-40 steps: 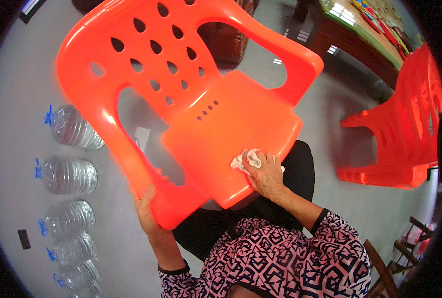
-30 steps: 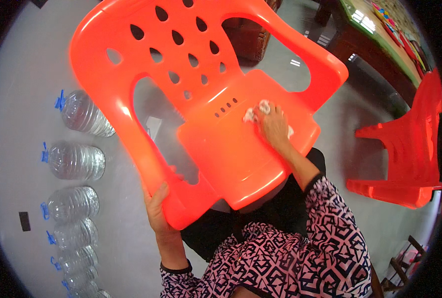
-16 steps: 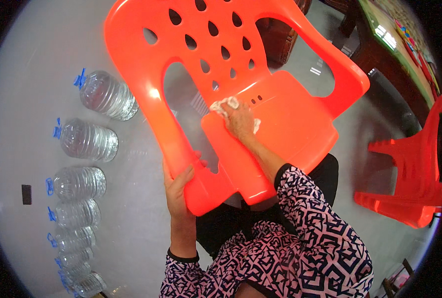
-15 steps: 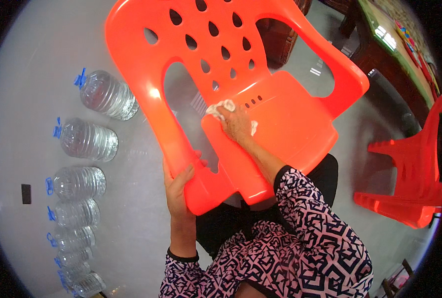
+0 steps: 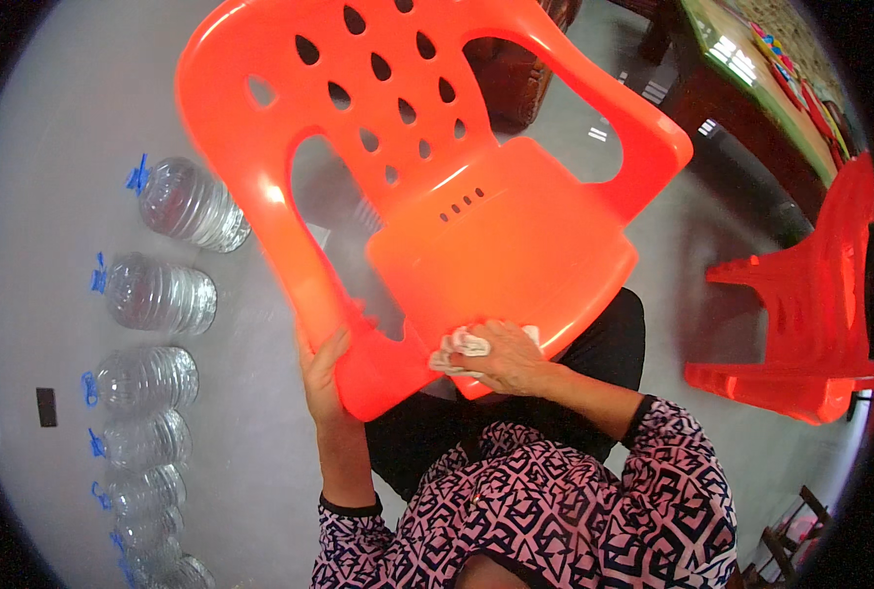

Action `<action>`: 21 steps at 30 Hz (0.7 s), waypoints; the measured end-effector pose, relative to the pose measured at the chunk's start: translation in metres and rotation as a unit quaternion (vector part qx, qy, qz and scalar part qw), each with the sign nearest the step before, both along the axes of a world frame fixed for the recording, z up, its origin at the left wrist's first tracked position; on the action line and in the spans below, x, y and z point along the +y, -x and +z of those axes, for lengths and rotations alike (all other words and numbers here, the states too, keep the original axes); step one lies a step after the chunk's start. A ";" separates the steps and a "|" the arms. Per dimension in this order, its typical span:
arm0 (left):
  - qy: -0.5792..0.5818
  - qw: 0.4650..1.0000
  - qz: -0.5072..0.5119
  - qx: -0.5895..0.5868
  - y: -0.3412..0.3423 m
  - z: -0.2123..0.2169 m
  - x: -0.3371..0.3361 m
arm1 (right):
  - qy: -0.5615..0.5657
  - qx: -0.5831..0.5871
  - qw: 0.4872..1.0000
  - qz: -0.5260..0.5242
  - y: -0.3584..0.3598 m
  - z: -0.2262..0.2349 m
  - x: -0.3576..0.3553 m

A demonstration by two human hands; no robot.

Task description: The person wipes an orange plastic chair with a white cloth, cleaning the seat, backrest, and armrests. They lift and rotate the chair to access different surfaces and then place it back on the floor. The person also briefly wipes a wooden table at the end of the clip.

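A bright orange-red plastic armchair is tilted in front of me, its backrest with drop-shaped holes toward the top of the view. My left hand is closed around the front end of the chair's left arm, thumb on top and fingers partly hidden. Bunched under my right hand is a white cloth, pressed on the front left part of the seat near its edge. The fingers of that hand are curled over the cloth.
A row of several large clear water bottles with blue handles lines the left side. Another red plastic chair stands at the right. Beyond it is a wooden table with a green edge. A dark wooden piece of furniture stands behind the chair.
My right hand has drawn the cloth from the back left of the seat toward me, to its front edge. My left hand keeps its hold; the chair appears slightly farther left in view.
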State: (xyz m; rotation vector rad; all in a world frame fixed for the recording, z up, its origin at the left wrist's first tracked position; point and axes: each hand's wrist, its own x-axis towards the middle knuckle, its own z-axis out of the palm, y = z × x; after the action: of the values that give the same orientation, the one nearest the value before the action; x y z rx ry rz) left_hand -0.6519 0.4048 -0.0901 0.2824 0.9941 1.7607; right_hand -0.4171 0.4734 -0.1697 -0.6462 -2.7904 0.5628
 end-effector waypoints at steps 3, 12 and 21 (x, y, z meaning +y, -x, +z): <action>-0.003 1.000 -0.004 0.003 0.002 -0.001 0.001 | 0.060 0.042 0.997 0.002 -0.018 0.002 0.001; -0.005 0.999 -0.003 0.037 -0.004 0.008 0.001 | 0.015 0.107 0.989 -0.098 0.051 0.000 -0.019; -0.003 1.000 -0.005 0.014 -0.005 0.005 0.004 | -0.064 -0.003 0.965 -0.254 0.000 -0.063 0.067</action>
State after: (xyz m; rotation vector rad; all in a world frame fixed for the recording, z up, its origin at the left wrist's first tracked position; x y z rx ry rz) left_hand -0.6471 0.4088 -0.0855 0.3167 1.0055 1.7550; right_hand -0.4174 0.5402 -0.2328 -1.2718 -2.4863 0.2702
